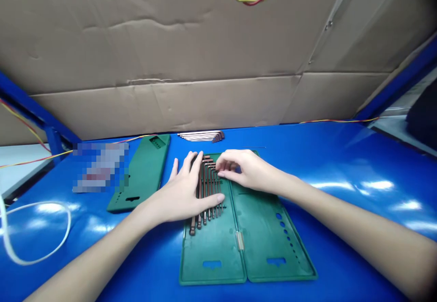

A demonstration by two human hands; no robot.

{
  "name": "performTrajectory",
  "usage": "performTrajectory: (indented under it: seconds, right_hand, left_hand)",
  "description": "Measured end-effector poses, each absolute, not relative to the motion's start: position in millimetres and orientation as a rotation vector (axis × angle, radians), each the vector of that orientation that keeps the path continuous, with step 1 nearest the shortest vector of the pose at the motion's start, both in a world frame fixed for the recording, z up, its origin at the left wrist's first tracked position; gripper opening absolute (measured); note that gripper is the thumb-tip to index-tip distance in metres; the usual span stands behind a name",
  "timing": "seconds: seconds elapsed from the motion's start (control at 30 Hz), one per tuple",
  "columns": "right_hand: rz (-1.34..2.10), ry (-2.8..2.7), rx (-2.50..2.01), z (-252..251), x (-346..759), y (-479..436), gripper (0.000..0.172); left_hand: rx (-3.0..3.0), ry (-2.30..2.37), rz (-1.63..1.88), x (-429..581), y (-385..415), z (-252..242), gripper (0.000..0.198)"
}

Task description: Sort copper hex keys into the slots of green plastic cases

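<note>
A green plastic case lies unfolded on the blue surface, its two halves joined by a hinge. In its left half, several brown L-shaped hex keys sit side by side, from thick at the left to thin at the right. My left hand rests across the hex keys with its fingers spread and the thumb over the thin ones. At the upper right end of the row is my right hand, thumb and fingers pinched close to the smallest keys. Whatever its fingertips hold is too small to make out.
To the left lies a closed green case beside a blurred flat packet. Several more hex keys lie at the back by the cardboard wall. A white cable loops at far left; a twisted red-yellow wire hangs above.
</note>
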State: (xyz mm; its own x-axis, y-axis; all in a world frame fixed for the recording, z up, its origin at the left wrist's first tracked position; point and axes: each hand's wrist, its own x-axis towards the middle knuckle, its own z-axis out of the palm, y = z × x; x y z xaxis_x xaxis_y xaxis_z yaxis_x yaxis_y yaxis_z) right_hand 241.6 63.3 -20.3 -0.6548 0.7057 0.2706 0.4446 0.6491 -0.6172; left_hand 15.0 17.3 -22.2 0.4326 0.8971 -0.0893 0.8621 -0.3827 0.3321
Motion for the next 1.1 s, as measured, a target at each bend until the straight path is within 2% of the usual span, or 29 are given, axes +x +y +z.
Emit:
performTrajectory:
  seconds: [0.37, 0.9, 1.1]
  right_hand:
    - [0.711, -2.457, -0.825, -16.4, 248.3, 68.6, 0.013]
    - [0.861, -2.403, -0.892, -17.4, 247.5, 71.1, 0.014]
    - [0.733, -2.49, -0.817, -18.5, 249.2, 73.0, 0.02]
  left_hand:
    - [2.346, 1.52, 0.133, 15.8, 17.2, -21.7, 0.117]
    - [2.361, 1.52, 0.134, 16.9, 17.7, -22.2, 0.114]
    - [2.365, 1.528, 0.207, 16.9, 18.8, -28.4, 0.113]
